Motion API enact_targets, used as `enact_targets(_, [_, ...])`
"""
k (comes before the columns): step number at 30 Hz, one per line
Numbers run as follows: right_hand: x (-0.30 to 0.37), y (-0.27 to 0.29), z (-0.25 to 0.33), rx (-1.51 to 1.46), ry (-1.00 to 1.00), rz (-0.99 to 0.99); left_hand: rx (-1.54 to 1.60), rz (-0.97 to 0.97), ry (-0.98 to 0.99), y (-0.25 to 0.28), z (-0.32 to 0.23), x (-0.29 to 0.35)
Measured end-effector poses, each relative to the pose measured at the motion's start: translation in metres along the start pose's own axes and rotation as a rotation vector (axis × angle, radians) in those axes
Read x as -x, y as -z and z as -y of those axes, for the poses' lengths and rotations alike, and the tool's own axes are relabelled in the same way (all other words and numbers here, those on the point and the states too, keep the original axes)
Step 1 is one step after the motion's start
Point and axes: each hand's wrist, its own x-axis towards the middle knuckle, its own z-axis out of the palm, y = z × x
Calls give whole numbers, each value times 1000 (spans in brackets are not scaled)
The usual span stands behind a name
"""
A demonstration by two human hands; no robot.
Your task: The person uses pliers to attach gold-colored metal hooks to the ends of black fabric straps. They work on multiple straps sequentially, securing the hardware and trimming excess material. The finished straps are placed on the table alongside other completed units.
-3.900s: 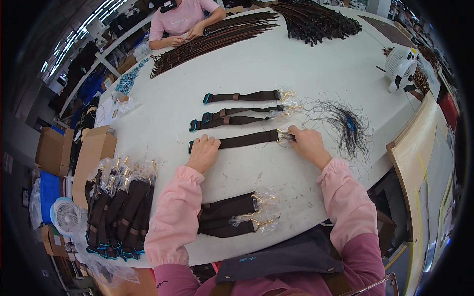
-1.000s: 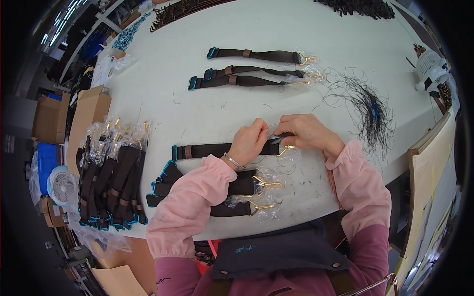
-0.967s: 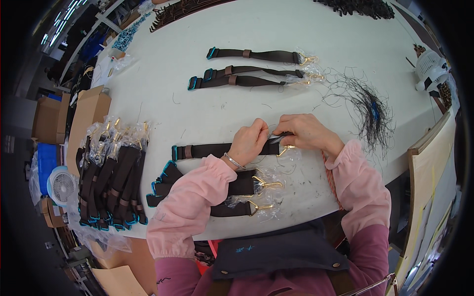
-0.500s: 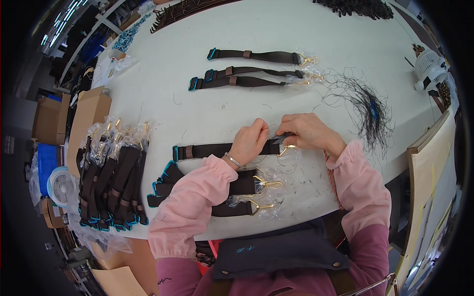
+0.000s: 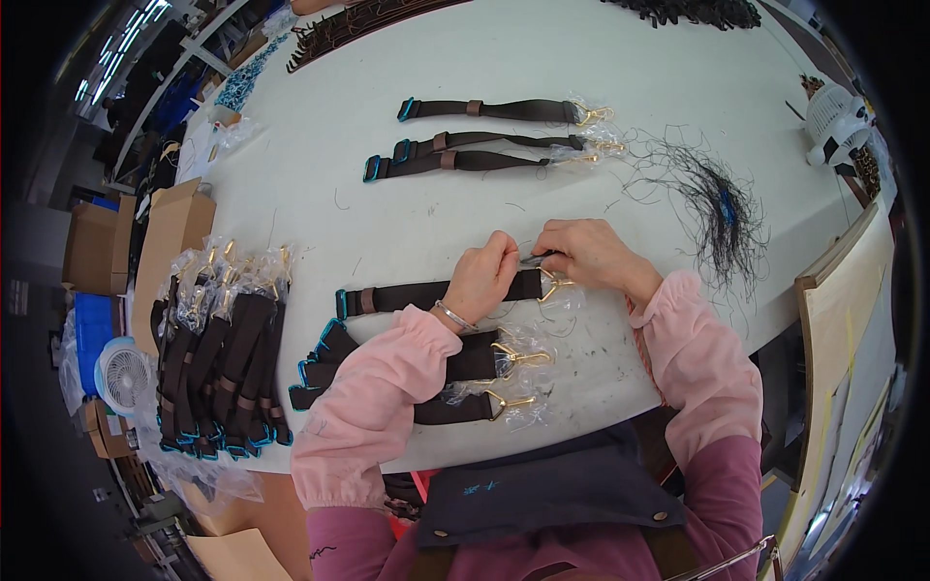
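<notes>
At far left, beyond the edge of the white table [image 5: 668, 82], a round pale fan [image 5: 124, 375] and an open cardboard box [image 5: 182, 221]. Next, a heap of dark straps [image 5: 232, 373], overlapping, with teal buckles toward the near side and gold hooks in clear plastic toward the back. Farther back, a bundle of thin brown strips [image 5: 373, 24]. Nearer the middle, 1 single dark strap [image 5: 412, 293], flat on the table and crosswise, with its teal buckle [image 5: 341, 301] at left and its gold hook [image 5: 552, 284] at right. Just in front, a group of straps [image 5: 475, 356], partly hidden by the left sleeve [image 5: 387, 387]. Over the single dark strap, the left hand [image 5: 481, 275], with a silver bracelet [image 5: 453, 317] at the wrist; fingers curled, thumb and forefinger together, anything pinched there too small to make out. Behind, 3 similar straps [image 5: 523, 109], hooks to the right. Just beside the left hand, the right hand [image 5: 589, 254]; fingers clamped on a small dark tool [image 5: 547, 256], mostly hidden, close above the gold hook. Farther right, a tangle of black threads [image 5: 728, 211]; then a white fan [image 5: 831, 118].
</notes>
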Motion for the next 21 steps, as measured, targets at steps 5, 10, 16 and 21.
enact_targets(5, [46, -2, 35, 222, 63, -292, -60, 149, 74, 15, -6, -12])
enact_targets(10, [71, -16, 35, 312, 30, -357, 539, 398, 238, 33, -36, -56])
enact_targets(16, [66, 2, 6, 298, -36, -410, 58, 446, -116, 15, -10, -35])
enact_targets(21, [71, -1, 30, 43, -192, -343, -155, 407, -212, 10, -17, -39])
